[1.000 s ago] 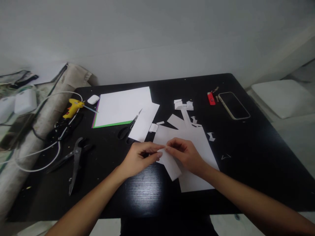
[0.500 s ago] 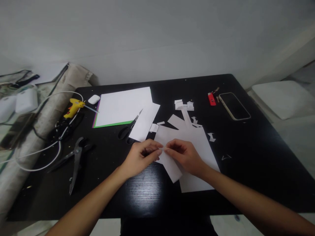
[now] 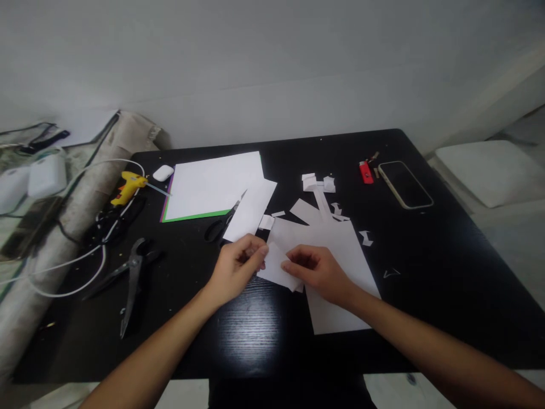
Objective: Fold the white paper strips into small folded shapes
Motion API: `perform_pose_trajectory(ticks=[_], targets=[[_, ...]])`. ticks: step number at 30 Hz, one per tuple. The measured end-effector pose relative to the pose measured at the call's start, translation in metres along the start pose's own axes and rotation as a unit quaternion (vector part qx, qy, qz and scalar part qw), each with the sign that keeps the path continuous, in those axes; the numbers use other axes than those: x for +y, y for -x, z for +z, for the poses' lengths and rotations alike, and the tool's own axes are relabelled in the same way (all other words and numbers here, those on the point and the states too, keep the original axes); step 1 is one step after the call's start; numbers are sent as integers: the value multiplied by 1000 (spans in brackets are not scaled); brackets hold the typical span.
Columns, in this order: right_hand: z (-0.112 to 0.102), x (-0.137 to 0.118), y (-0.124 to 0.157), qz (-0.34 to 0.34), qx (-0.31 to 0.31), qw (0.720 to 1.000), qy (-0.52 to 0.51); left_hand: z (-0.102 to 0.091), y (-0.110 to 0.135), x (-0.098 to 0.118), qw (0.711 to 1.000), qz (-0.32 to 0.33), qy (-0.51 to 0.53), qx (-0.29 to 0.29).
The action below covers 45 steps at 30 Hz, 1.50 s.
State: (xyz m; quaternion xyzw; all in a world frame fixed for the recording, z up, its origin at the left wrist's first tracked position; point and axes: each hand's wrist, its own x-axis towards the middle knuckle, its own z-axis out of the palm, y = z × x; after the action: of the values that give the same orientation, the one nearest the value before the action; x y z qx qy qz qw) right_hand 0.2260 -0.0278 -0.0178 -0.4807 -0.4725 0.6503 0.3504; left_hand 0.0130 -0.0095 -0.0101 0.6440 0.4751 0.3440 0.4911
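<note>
Paper piece, small and white, is held just above the black worktop, near its front edge, centre. Left hand grips its left edge, fingers pinched together on it. Right hand grips the right/lower edge, also pinching. The piece is tilted, with its lower corner over the big white sheet lying flat under my right hand.

Around it:
- scissors just behind my left hand, partly under a loose white sheet
- paper stack with green and purple edges, further back left
- pliers left of my left hand, well apart
- yellow glue gun and white earbud case at back left, cables beside them
- folded paper part behind the big sheet, small offcuts to its right
- red lighter and phone at back right, screen up

Can't tell if the piece is folded.
</note>
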Motion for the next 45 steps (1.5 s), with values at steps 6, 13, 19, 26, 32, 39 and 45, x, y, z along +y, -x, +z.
perform_pose_trajectory(ticks=[6,13,19,26,32,39,45], targets=[[-5,-2,-5,6,62,998,-28,-4,-3,0,996,-2,32,78],[-8,-9,-4,-21,106,994,6,-8,-5,-3,998,-9,22,63],[-9,-5,-2,-53,83,994,54,-14,-7,-2,999,-21,35,5],[-4,0,3,-82,53,991,91,-5,-5,-5,998,-34,19,-50],[-5,2,0,-87,68,993,39,-7,-3,-4,997,47,-59,-6],[-9,-3,-3,-76,64,995,3,-8,-2,-1,986,118,-111,35],[-7,-1,-1,-99,88,991,28,-9,-3,-1,979,148,-135,46]])
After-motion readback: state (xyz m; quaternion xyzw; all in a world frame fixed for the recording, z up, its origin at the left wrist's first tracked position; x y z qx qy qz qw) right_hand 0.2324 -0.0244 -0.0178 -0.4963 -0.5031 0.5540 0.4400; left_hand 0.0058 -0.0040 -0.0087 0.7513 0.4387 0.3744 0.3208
